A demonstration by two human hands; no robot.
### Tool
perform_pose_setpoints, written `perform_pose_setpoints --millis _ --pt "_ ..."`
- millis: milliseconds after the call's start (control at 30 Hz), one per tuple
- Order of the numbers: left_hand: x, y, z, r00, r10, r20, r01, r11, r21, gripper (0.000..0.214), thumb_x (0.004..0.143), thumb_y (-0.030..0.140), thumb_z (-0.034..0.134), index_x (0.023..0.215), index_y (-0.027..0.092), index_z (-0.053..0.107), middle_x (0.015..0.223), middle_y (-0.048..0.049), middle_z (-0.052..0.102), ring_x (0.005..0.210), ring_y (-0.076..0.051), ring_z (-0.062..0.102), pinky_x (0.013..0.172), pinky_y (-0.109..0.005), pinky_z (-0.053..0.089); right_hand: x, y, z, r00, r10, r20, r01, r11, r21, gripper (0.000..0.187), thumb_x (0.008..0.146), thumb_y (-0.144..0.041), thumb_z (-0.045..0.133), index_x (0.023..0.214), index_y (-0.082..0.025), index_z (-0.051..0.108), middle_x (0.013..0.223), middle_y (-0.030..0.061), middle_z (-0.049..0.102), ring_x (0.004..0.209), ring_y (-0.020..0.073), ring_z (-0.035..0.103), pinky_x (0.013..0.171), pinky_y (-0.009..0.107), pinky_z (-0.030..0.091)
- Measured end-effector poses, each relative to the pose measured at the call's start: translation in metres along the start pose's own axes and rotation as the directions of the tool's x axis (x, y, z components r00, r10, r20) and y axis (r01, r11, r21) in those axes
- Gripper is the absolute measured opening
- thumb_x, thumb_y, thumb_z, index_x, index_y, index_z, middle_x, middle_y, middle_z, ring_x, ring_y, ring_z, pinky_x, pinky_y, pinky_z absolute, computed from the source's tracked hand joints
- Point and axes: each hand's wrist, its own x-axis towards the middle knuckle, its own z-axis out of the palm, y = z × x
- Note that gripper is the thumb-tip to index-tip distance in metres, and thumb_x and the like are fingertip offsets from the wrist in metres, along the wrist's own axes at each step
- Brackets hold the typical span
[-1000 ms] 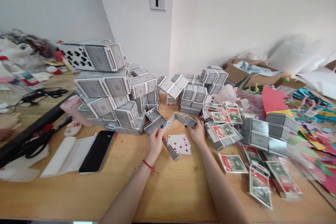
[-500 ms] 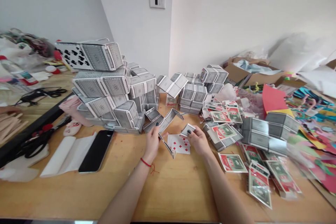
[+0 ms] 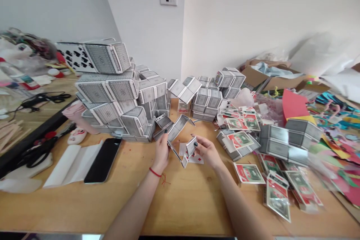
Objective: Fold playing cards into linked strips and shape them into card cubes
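Folded card strip point(image 3: 176, 130) is just above the table point(image 3: 180, 202) centre, zigzag, long axis far-to-near, far end tilted up-right. Left hand point(image 3: 161, 150) is closed, pinching its middle. Right hand point(image 3: 207, 150) is pinching a loose card point(image 3: 191, 145), upright, beside the strip.

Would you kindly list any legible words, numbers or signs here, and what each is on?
No words or numbers legible.
Black club pips: large white card face, upper left.
Red diamond pips: white playing card beneath the folded grey card strip.
Red-and-green packs: print blurred.
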Motion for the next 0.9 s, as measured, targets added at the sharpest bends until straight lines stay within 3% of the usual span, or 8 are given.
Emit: perform_pose_setpoints --millis 333,500,667,900 --pt "0.002 -0.002 -0.001 1.0 0.02 -0.005 -0.02 1.0 0.007 0.024 0.067 0.036 0.059 0.079 0.015 0.061 0.08 -0.0003 0.062 0.069 -0.012 0.056 0.071 -0.03 0.047 -0.001 0.002 0.001 0.999 0.022 0.046 -0.021 1.0 -0.013 0.035 0.068 -0.028 0.068 0.101 -0.019 0.06 0.084 0.0019 0.062 0.058 0.0098 0.056 0.053 0.023 0.047" --pt "0.004 -0.003 -0.004 1.0 0.021 -0.012 -0.021 1.0 -0.003 0.025 0.066 0.037 0.06 0.078 0.015 0.06 0.082 -0.0007 0.062 0.071 -0.013 0.057 0.07 -0.029 0.047 -0.003 -0.003 0.006 0.999 0.037 0.038 -0.039 0.997 0.065 0.028 0.069 -0.03 0.067 0.093 -0.023 0.055 0.087 0.0006 0.059 0.07 0.0149 0.059 0.059 0.03 0.051" --pt "0.003 -0.002 -0.003 0.999 0.011 -0.033 -0.011 1.0 -0.006 0.023 0.067 0.034 0.059 0.078 0.015 0.061 0.078 0.0002 0.062 0.066 -0.011 0.055 0.068 -0.028 0.048 -0.003 -0.002 0.01 0.998 0.044 0.038 -0.048 0.99 0.131 0.024 0.068 -0.031 0.068 0.082 -0.021 0.052 0.079 -0.0001 0.059 0.071 0.014 0.06 0.065 0.029 0.05" --pt "0.001 0.0 -0.001 0.999 0.047 -0.005 -0.047 0.999 -0.007 0.021 0.068 0.034 0.057 0.077 0.014 0.061 0.078 -0.0004 0.061 0.067 -0.011 0.055 0.067 -0.027 0.048 -0.006 -0.004 0.012 0.974 0.119 0.192 -0.154 0.972 0.178 0.042 0.068 -0.024 0.069 0.107 -0.024 0.051 0.091 0.0018 0.06 0.075 0.014 0.061 0.066 0.026 0.05"
